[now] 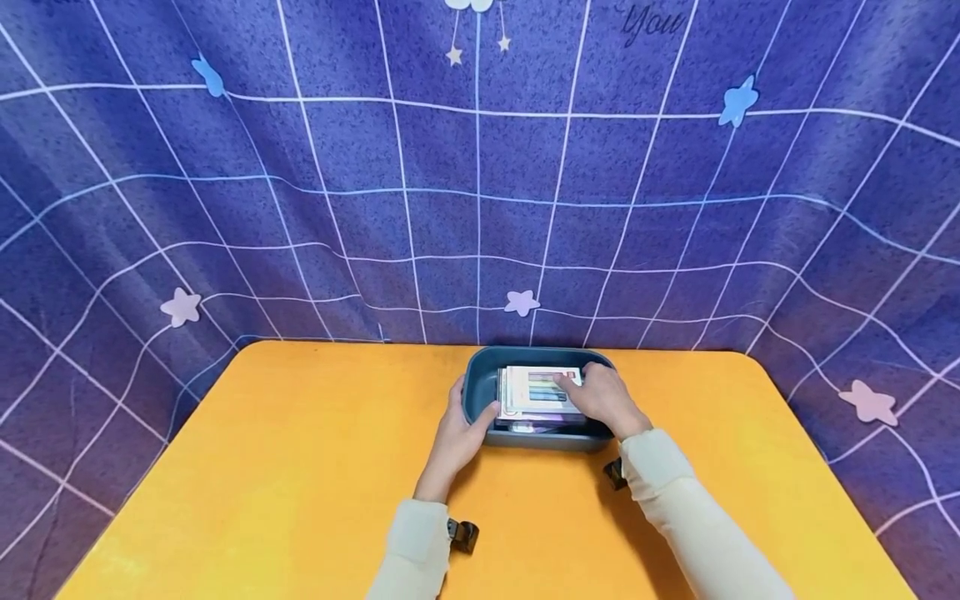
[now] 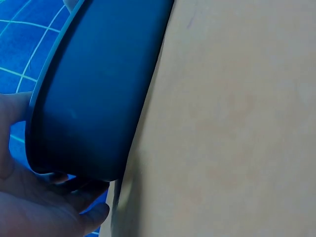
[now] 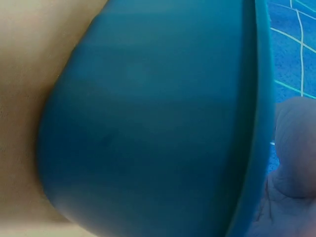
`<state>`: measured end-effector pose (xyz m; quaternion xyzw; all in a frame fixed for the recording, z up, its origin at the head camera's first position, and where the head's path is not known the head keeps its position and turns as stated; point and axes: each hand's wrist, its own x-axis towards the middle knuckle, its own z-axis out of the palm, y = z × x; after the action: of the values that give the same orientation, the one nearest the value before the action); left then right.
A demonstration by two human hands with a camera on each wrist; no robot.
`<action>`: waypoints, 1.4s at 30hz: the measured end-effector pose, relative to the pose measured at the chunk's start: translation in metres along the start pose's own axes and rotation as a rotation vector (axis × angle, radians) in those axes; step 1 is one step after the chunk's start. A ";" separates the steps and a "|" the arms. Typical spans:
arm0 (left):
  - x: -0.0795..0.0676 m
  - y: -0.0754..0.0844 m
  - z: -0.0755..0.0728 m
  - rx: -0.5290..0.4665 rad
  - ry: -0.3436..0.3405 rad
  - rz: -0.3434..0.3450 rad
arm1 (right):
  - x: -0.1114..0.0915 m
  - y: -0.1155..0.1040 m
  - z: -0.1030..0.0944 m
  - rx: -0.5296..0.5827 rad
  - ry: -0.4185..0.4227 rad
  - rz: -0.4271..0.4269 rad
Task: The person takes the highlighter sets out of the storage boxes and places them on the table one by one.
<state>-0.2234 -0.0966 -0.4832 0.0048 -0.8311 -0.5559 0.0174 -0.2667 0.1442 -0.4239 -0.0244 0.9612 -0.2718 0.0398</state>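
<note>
A dark blue-grey plastic bin (image 1: 551, 442) stands at the back of the table. Inside it lies a stack of flat packages, topped by a white box (image 1: 517, 386) with a window showing coloured strips. My left hand (image 1: 457, 435) grips the bin's left end, thumb over the rim; the left wrist view shows its fingers (image 2: 91, 217) around the outer wall. At the right end, my right hand (image 1: 606, 398) reaches over the rim and holds the white box, thumb on its top. Its other fingertips are hidden. The right wrist view shows mostly the bin's outer wall (image 3: 148, 108).
The table (image 1: 300, 467) is orange-yellow with rounded back corners. A blue curtain (image 1: 442, 225) with a white grid and stars hangs close behind the bin and along both sides. Small black devices (image 1: 465, 537) are worn at the wrists.
</note>
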 end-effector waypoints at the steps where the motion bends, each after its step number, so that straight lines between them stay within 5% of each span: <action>1: 0.000 0.000 0.000 -0.003 0.001 -0.003 | 0.001 0.000 0.000 -0.009 0.006 -0.004; 7: 0.002 0.002 0.002 -0.018 0.005 -0.002 | 0.009 -0.002 0.002 -0.053 0.032 0.013; 28: 0.005 -0.002 0.005 -0.007 0.012 0.014 | 0.020 0.005 0.006 -0.042 -0.067 0.082; 42: 0.006 -0.003 0.003 -0.025 0.008 -0.009 | 0.022 0.002 0.008 -0.014 -0.010 0.050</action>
<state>-0.2299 -0.0953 -0.4872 0.0103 -0.8239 -0.5663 0.0184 -0.2875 0.1400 -0.4331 -0.0018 0.9632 -0.2638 0.0513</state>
